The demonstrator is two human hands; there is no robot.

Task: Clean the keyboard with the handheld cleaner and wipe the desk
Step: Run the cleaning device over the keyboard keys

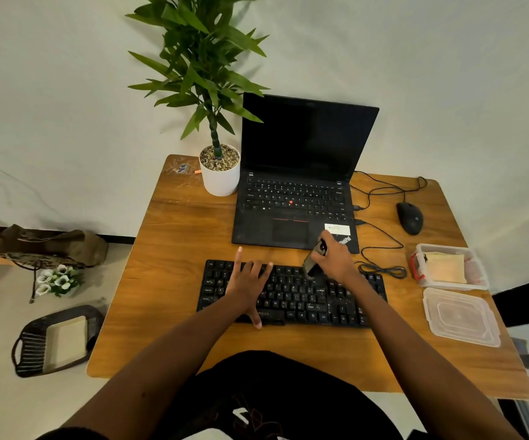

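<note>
Left hand [248,282] flat with fingers spread on the black keyboard [291,296], right hand [336,258] gripping the handheld cleaner [314,258], nozzle tilted down onto its upper keys

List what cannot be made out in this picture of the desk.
Head view only:
- Tip of the handheld cleaner in the right hand: dark against the keyboard, contact unclear.
- Keys under the left hand: covered by it.
- White sticker text: too small.
- Yellowish item in the open container: blurred.
</note>
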